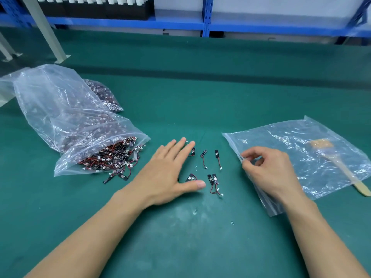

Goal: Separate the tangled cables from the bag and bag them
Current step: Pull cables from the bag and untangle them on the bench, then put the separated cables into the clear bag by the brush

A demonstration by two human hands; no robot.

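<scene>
A large clear bag [66, 117] lies at the left, its mouth spilling a tangled heap of small black-and-red cables [114, 155] onto the green mat. Several separated cables [210, 169] lie in the middle. My left hand [170, 171] rests flat and spread over their left side, holding nothing. My right hand [269, 169] pinches the left edge of a stack of flat clear zip bags [301, 149] lying at the right.
A wooden spatula-like stick [341, 169] lies under or within the right bags. A second bag of dark cables [104, 95] sits behind the large one. Blue shelving [204, 23] and a grey post [46, 31] stand beyond the table's far edge.
</scene>
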